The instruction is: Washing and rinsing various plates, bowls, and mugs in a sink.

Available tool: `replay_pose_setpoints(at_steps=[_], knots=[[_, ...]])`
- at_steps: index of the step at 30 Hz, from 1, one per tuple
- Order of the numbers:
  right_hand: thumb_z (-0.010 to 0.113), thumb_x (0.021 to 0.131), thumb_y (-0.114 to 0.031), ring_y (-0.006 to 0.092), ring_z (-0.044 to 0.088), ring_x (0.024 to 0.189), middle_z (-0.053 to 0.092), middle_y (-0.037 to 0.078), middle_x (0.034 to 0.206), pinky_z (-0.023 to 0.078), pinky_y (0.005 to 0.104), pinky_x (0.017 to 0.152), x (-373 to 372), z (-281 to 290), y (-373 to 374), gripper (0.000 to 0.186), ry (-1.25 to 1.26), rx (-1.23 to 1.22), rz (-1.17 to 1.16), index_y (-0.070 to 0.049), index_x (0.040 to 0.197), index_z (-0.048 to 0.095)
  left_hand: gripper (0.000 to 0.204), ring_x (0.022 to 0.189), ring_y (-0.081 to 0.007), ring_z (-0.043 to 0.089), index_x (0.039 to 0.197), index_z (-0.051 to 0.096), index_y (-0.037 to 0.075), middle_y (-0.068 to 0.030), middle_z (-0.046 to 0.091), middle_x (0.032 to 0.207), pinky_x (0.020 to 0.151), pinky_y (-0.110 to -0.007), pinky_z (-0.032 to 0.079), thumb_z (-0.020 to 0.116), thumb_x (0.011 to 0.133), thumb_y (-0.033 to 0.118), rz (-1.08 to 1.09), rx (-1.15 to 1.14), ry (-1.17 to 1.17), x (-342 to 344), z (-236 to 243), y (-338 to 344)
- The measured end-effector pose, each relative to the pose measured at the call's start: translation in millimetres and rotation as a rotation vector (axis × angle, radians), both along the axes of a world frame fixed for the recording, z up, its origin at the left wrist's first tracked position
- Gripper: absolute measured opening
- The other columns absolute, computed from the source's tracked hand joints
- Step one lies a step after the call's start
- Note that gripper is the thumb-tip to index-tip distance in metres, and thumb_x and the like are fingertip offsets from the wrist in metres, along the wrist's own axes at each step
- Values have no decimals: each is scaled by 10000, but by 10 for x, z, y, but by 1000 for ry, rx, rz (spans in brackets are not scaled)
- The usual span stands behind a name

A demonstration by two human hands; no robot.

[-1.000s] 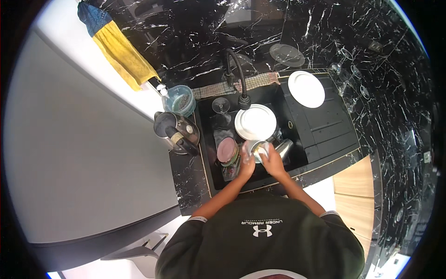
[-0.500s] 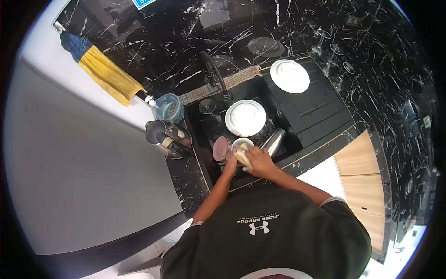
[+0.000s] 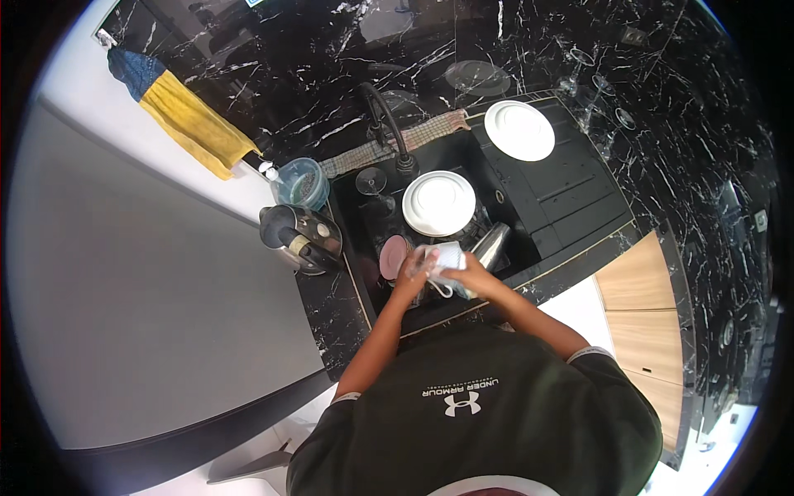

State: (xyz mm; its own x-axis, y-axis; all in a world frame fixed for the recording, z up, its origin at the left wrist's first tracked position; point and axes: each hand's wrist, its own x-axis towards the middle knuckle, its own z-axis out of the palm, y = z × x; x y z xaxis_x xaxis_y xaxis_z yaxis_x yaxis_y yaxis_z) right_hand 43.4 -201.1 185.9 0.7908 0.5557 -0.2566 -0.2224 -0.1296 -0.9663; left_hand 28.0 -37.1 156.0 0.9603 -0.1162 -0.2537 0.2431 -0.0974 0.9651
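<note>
Above the near part of the black sink (image 3: 521, 248), a white mug (image 3: 448, 255) lies tipped on its side between my two hands. My left hand (image 3: 412, 271) grips one end of it, with suds on the fingers. My right hand (image 3: 475, 278) is closed around the other side; a small yellowish edge, perhaps of a sponge, shows beneath it. The mug's handle (image 3: 440, 289) points towards me. Close to my left hand stands a pink dish or cup (image 3: 394, 255). A shiny metal tumbler (image 3: 493, 245) leans beside my right hand.
White plates (image 3: 438, 203) are stacked in the sink by a wine glass (image 3: 370, 181), below the black faucet (image 3: 387, 124). Another white plate (image 3: 519, 131) rests on the drainboard (image 3: 579, 194). Left of the sink are a kettle (image 3: 302, 240) and a clear tub (image 3: 302, 183).
The mug has turned from mouth-up onto its side and risen slightly. My right hand has shifted a little right, and the yellow sponge seen before is now mostly hidden.
</note>
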Motion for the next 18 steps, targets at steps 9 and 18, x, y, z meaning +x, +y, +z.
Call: replay_pose_setpoints(at_steps=[9, 18], knots=[[632, 708, -188, 181, 570, 774, 596, 117, 865, 443, 297, 700, -65, 286, 151, 381, -255, -278, -5, 45, 988, 521, 465, 891, -192, 526, 1123, 431, 105, -55, 533, 945, 771, -326, 438, 483, 814, 448, 299, -781, 223, -63, -477, -159], [617, 732, -277, 263, 580, 799, 568, 175, 905, 459, 374, 691, 20, -96, 18, 465, -685, -251, 137, 24, 1054, 469, 424, 901, -231, 521, 1066, 485, 45, -115, 538, 968, 807, -329, 410, 458, 838, 401, 168, -492, 564, 106, 53, 17]])
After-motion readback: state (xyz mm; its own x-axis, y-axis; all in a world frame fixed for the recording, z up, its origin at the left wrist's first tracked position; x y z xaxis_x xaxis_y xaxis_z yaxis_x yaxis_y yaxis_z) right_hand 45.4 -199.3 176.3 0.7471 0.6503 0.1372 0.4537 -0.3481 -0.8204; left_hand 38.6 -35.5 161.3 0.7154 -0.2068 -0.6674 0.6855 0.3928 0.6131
